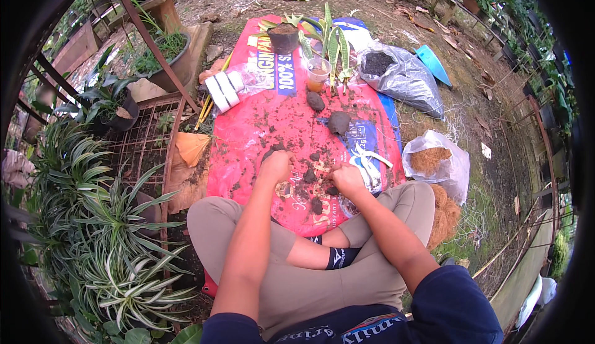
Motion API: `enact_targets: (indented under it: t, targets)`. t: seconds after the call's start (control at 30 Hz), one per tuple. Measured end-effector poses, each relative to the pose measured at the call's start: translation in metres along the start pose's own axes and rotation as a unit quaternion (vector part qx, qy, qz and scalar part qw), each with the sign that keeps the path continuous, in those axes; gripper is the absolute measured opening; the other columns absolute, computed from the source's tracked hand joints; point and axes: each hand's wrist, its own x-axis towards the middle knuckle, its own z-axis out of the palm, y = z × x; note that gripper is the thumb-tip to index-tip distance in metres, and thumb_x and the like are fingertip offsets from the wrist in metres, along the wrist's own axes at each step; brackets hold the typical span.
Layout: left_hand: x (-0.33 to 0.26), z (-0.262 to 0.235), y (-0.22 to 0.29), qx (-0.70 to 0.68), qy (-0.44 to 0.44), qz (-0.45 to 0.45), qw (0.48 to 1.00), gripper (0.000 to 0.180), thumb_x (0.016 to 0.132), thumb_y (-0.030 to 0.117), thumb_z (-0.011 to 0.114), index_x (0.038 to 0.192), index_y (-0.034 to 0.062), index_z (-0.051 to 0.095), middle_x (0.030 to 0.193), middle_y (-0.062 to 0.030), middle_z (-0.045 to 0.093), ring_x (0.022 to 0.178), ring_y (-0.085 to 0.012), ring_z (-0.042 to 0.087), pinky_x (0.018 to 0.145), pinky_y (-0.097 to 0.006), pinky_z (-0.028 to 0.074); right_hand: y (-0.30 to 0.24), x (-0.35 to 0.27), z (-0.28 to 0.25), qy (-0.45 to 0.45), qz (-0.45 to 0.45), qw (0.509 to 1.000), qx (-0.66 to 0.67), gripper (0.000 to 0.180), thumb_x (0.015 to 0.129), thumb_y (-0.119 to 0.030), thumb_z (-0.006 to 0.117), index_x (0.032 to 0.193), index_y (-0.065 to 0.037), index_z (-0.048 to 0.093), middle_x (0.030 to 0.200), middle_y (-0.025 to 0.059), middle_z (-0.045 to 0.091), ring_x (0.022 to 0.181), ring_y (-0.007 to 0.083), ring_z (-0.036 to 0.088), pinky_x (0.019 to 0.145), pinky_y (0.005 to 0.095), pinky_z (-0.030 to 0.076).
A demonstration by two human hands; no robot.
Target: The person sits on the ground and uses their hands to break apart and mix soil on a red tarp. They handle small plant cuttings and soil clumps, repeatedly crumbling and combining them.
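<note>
Far left: striped plants (118,245) and a wire rack (145,142). Left hand (276,165) is curled, pressed down on loose soil (310,175) on the red sheet (248,133); right hand (347,180) is curled too, gathering a soil clump, grip detail unclear. Two soil balls (328,113) sit farther up the sheet, cup (318,73) beyond them; fibre bag (437,164) on the right.

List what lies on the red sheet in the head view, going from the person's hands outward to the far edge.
Left hand and right hand → loose soil clumps → larger soil ball → smaller soil ball → clear plastic cup → black pot of soil.
</note>
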Motion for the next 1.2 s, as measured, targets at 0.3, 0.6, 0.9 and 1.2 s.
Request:
enact_targets:
  t: [0.3,0.6,0.9,1.2]
  targets:
    - [0.003,-0.029,-0.004,-0.065,0.008,-0.039,0.997,0.027,0.092,0.01,0.077,0.119,0.0062,0.076,0.113,-0.0136,0.079,0.107,-0.0318,0.075,0.094,-0.045,0.059,0.024,0.003,-0.005,0.034,0.206,0.973,0.101,0.016,0.094,-0.023,0.073,0.1,-0.01,0.082,0.093,0.0151,0.08,0.089,0.0358,0.077,0.082,0.0495,0.06]
    - [-0.06,-0.166,-0.024,-0.103,0.203,-0.021,0.974,0.035,0.093,0.014,0.08,0.125,-0.0002,0.074,0.113,-0.017,0.08,0.102,-0.0278,0.078,0.09,-0.039,0.061,0.07,0.038,-0.046,0.375,0.414,0.605,0.567,0.016,0.099,-0.012,0.078,0.111,-0.001,0.077,0.088,0.0054,0.078,0.077,0.0119,0.069,0.067,0.0299,0.052]
    - [-0.101,-0.192,-0.068,-0.005,0.434,-0.226,0.872,0.029,0.097,0.02,0.076,0.121,0.0024,0.076,0.108,-0.0148,0.081,0.102,-0.0271,0.078,0.09,-0.04,0.06,-0.21,0.176,-0.091,0.133,-0.061,0.864,0.481,0.067,0.101,-0.023,0.072,0.161,-0.006,0.047,0.171,0.0289,0.033,0.152,0.0405,0.047,0.121,0.0478,0.045]
    - [-0.082,-0.176,-0.058,-0.095,0.433,-0.164,0.881,0.024,0.097,0.013,0.074,0.117,0.001,0.076,0.104,-0.0165,0.08,0.095,-0.0285,0.078,0.087,-0.041,0.06,-0.08,0.111,-0.063,0.005,-0.074,0.954,0.29,0.023,0.095,-0.018,0.07,0.114,-0.007,0.077,0.11,0.016,0.077,0.107,0.0375,0.072,0.094,0.0496,0.057]
